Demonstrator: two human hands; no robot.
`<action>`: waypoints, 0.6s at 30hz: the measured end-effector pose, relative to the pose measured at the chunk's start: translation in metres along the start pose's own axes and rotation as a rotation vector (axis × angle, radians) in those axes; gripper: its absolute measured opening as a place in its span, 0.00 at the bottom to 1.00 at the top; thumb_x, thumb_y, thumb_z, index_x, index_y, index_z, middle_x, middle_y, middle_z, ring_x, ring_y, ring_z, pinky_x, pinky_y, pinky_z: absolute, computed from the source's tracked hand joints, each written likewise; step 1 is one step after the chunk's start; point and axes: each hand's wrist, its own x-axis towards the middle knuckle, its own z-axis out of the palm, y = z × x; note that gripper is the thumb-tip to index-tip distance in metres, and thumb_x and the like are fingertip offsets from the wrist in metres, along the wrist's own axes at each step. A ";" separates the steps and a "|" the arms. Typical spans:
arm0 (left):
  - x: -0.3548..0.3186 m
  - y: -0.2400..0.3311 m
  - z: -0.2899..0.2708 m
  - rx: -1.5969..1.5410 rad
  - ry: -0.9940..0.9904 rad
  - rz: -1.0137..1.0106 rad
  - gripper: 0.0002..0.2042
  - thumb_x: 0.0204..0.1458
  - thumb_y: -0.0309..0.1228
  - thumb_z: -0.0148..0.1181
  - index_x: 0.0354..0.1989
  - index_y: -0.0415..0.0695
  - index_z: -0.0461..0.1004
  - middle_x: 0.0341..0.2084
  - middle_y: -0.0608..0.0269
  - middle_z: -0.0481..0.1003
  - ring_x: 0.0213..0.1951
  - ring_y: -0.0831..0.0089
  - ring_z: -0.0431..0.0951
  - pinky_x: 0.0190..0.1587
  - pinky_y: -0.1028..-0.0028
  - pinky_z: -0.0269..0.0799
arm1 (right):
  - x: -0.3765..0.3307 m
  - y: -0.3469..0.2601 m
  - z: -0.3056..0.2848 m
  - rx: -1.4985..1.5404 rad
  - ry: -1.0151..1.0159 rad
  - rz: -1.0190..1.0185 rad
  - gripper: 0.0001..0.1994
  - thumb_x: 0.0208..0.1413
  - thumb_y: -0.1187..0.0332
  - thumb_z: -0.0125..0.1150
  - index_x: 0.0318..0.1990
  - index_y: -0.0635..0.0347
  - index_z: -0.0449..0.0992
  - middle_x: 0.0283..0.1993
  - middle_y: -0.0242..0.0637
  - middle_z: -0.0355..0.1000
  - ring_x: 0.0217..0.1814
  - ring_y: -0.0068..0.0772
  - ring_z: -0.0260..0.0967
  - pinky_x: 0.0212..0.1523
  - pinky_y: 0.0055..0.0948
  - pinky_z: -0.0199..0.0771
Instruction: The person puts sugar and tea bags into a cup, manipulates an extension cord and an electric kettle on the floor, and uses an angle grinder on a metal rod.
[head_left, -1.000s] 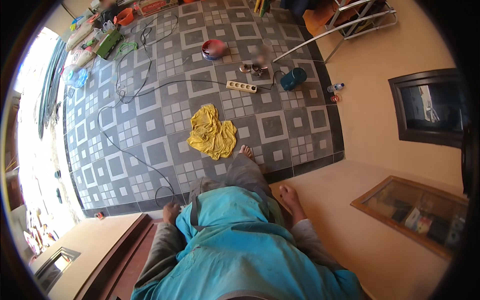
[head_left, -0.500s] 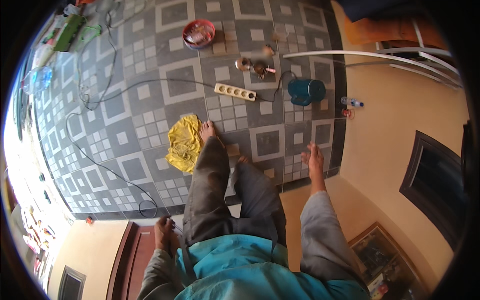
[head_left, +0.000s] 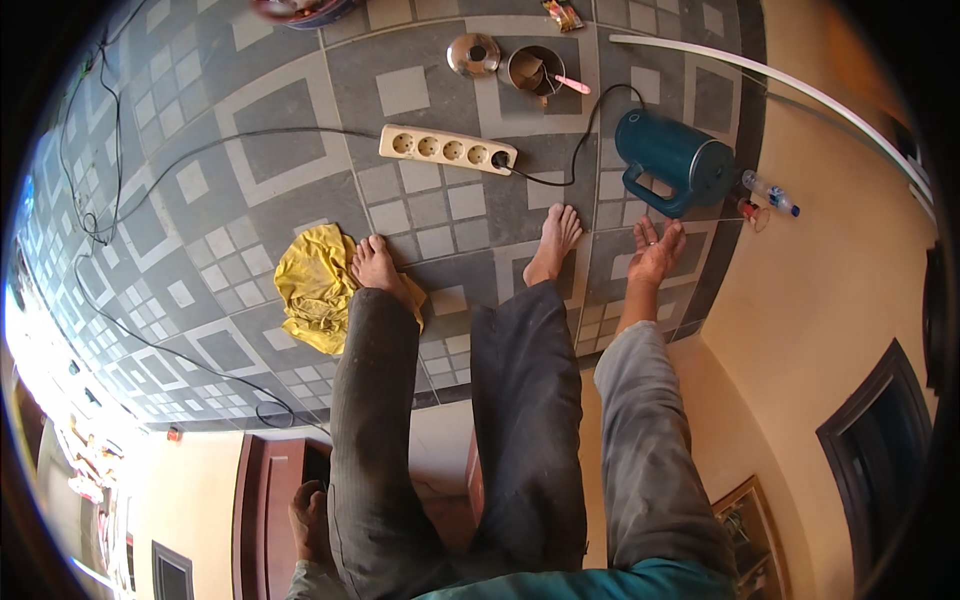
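Observation:
My right hand (head_left: 655, 256) reaches out over the floor with its fingers apart and nothing in them. Its fingertips appear just short of the handle of a teal electric kettle (head_left: 672, 155), which stands on the tiles with a black cord running from it. Low beside my left leg hangs my left hand (head_left: 308, 520), in shadow, its fingers too dark to read. The cord joins a cream power strip (head_left: 447, 149) with several sockets. My left foot presses on a crumpled yellow cloth (head_left: 316, 285).
Beyond the strip are a metal pot (head_left: 535, 72) with a pink-handled utensil, a round metal lid (head_left: 473, 55) and a small packet (head_left: 562, 14). A plastic bottle (head_left: 770, 193) stands by the right wall, near a red-topped item. A black cable (head_left: 250, 150) loops across the left floor.
My right foot has come forward into view, and the kettle, strip and pot look closer. My right hand has moved toward the kettle's handle. My left hand sits lower beside my leg.

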 end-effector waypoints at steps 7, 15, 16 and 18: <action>-0.016 0.024 0.013 0.060 -0.014 0.004 0.19 0.56 0.38 0.54 0.44 0.31 0.73 0.25 0.60 0.77 0.27 0.75 0.76 0.29 0.75 0.71 | 0.036 0.008 -0.004 0.198 -0.095 0.018 0.32 0.56 0.46 0.60 0.57 0.60 0.59 0.57 0.42 0.59 0.48 0.43 0.72 0.52 0.41 0.76; 0.009 0.054 0.025 0.121 -0.028 0.044 0.18 0.55 0.37 0.55 0.44 0.32 0.73 0.25 0.57 0.77 0.28 0.70 0.77 0.31 0.72 0.71 | 0.039 0.013 -0.016 0.303 -0.195 0.071 0.36 0.52 0.42 0.63 0.58 0.62 0.63 0.56 0.41 0.63 0.53 0.43 0.69 0.55 0.39 0.73; 0.025 0.063 0.024 0.133 -0.049 0.061 0.18 0.55 0.36 0.55 0.44 0.32 0.73 0.25 0.56 0.77 0.28 0.69 0.77 0.31 0.71 0.72 | 0.040 0.007 -0.022 0.280 -0.180 0.061 0.37 0.52 0.42 0.63 0.58 0.62 0.63 0.57 0.42 0.62 0.54 0.43 0.69 0.56 0.39 0.72; 0.043 0.077 0.027 0.163 -0.047 0.066 0.17 0.54 0.35 0.55 0.45 0.33 0.73 0.26 0.54 0.77 0.28 0.67 0.77 0.32 0.70 0.72 | 0.041 0.009 -0.020 0.243 -0.197 0.081 0.37 0.51 0.41 0.63 0.59 0.61 0.63 0.58 0.43 0.62 0.56 0.43 0.68 0.57 0.39 0.71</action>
